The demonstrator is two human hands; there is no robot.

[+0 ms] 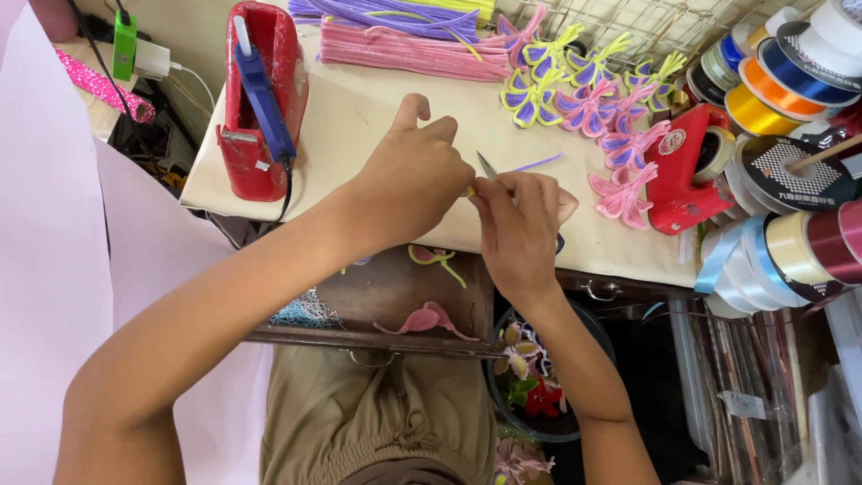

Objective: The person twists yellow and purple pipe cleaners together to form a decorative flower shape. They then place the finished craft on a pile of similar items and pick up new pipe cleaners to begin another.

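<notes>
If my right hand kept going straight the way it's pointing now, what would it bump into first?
Probably the left hand: the right hand points up-left, fingertips already at it. Beyond lies bare table, though depth is unclear.

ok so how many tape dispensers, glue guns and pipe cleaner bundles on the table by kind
red tape dispensers: 2, one on the left and one on the right
blue glue gun: 1
pipe cleaner bundles: 2, pink and purple
total: 5

Both hands (467, 193) pinch a purple pipe cleaner (537, 163) over the table (359, 117).
</notes>
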